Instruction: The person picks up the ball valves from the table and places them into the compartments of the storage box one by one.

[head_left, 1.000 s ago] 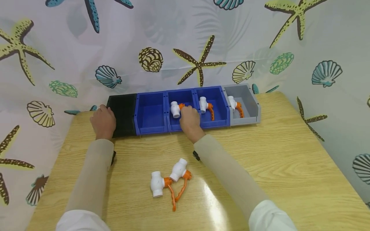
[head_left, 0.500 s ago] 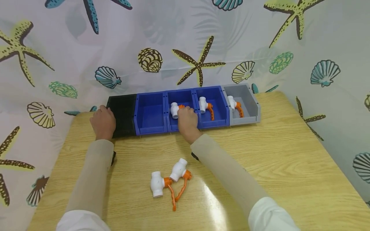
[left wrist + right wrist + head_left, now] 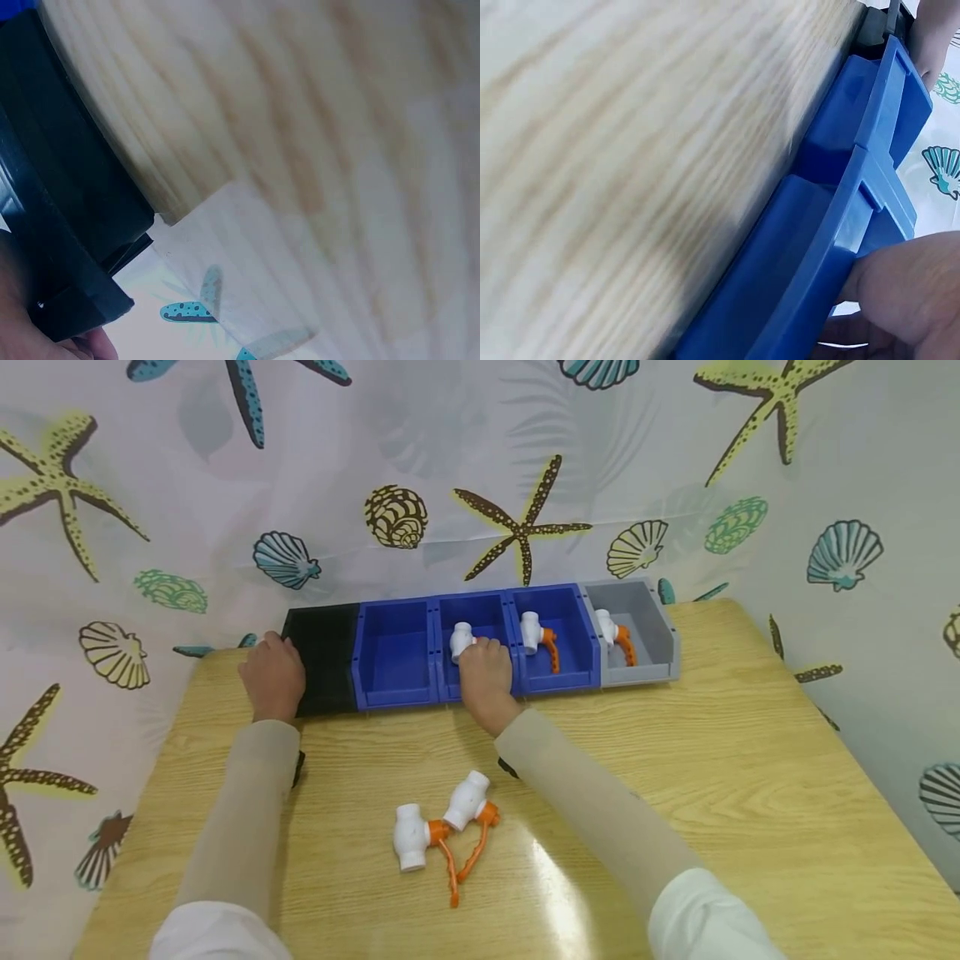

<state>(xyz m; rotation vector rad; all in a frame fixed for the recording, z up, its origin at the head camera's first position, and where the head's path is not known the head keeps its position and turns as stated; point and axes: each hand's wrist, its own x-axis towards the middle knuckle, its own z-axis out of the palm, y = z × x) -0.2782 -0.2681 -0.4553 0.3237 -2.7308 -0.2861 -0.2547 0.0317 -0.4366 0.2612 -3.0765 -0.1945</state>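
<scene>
My left hand (image 3: 273,677) grips the outer left edge of a black bin (image 3: 327,652); in the left wrist view its fingers (image 3: 96,343) wrap the rim. My right hand (image 3: 486,677) reaches over the front wall of the middle blue bin (image 3: 469,603). There it holds a white ball valve (image 3: 461,642) by its orange handle side, which the hand mostly covers. In the right wrist view the thumb side of the hand lies against the blue wall (image 3: 802,277), and the valve is hidden.
Two more ball valves, one (image 3: 410,839) left of the other (image 3: 467,802), lie on the wooden table (image 3: 675,793), handles crossing close together. Another valve (image 3: 531,633) sits in the right blue bin, one (image 3: 606,628) in the grey bin (image 3: 651,643). A patterned cloth (image 3: 435,427) hangs behind.
The valve at my right hand has turned and shifted slightly right within its bin, showing less orange. My right hand has moved slightly left; my left hand stays put.
</scene>
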